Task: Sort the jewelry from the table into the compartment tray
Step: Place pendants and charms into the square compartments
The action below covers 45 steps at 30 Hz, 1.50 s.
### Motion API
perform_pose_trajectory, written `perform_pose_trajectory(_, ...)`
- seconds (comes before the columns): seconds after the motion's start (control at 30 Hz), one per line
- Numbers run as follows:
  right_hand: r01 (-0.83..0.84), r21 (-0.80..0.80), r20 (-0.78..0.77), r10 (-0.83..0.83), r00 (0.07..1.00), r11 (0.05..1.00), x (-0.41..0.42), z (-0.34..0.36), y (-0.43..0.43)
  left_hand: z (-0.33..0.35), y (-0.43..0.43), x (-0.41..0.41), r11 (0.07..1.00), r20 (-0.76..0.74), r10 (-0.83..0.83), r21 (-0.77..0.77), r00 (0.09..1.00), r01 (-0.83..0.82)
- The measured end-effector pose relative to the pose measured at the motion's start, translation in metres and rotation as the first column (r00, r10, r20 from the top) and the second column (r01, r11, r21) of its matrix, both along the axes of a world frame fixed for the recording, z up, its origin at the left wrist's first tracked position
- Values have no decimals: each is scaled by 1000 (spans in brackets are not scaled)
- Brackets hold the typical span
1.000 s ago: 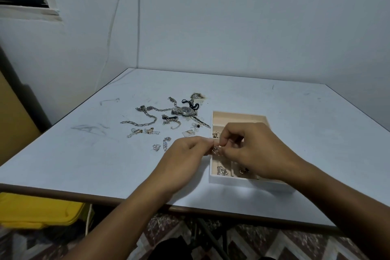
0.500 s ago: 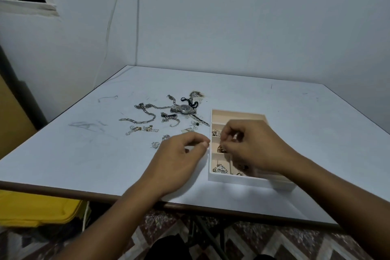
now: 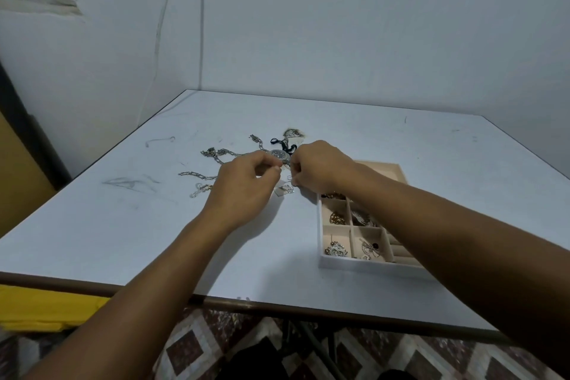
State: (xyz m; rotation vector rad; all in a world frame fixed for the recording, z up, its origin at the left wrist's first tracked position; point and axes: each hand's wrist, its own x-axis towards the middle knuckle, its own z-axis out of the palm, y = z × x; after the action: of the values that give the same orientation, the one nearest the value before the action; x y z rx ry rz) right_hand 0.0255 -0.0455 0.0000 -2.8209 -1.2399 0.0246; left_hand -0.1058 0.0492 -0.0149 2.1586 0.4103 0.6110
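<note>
Loose jewelry lies at mid-table: a silver watch (image 3: 279, 154), silver chains (image 3: 216, 157) and a small clear packet (image 3: 283, 190). My left hand (image 3: 246, 185) hovers over the pile with curled fingers, thumb and forefinger meeting just below the watch; whether they hold anything is hidden. My right hand (image 3: 320, 166) reaches across from the right, and its fingertips pinch a small silver piece (image 3: 290, 179) above the packet. The white compartment tray (image 3: 351, 264) sits to the right under my right forearm. Several of its beige compartments hold jewelry.
Another chain (image 3: 197, 175) and a small bracelet (image 3: 200, 190) lie left of my left hand. The table's front edge (image 3: 246, 304) runs close to me. A yellow object (image 3: 40, 308) sits below the table at the left. Walls close off the back and the left.
Both hands left the tray and moved forward and left to the jewelry pile. The tray's front compartments, earlier covered by my right hand, are now in view.
</note>
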Motion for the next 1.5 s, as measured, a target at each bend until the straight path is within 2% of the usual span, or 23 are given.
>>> perform_pose_trajectory(0.2, -10, -11, -34, 10, 999, 1000, 2, 2, 4, -6, -2, 7, 998, 14, 7, -68, 1000, -6)
perform_pose_trajectory(0.47, -25, -65, 90, 31, 996, 998, -7, 4, 1, -2, -8, 7, 982, 69, 8, -187, 998, 5)
perform_pose_trajectory(0.67, -16, -113, 6, 16, 1000, 993, -8, 5, 2, -4, -12, 6, 969, 85, 26, -248, 996, -4)
perform_pose_trajectory(0.77, -24, -76, -22, 23, 999, 997, -4, 4, 1, -7, -12, 5, 954, 99, 38, -299, 994, -7)
perform_pose_trajectory(0.93, -56, 139, -160, 78, 984, 989, 1, 20, -9, -5, -8, 8, 876, 123, 126, -479, 984, -52)
perform_pose_trajectory(1.17, -83, 253, -268, 152, 951, 964, -3, 48, -24, -3, -15, 14, 763, 161, 164, -646, 973, -22)
perform_pose_trajectory(1.3, -85, 302, -269, 170, 948, 949, -9, 60, -30, 0, -16, 20, 662, 164, 167, -749, 972, 12)
perform_pose_trajectory(1.5, -115, 317, -236, 196, 952, 941, -17, 73, -35, 6, -23, 20, 586, 174, 141, -808, 975, 59)
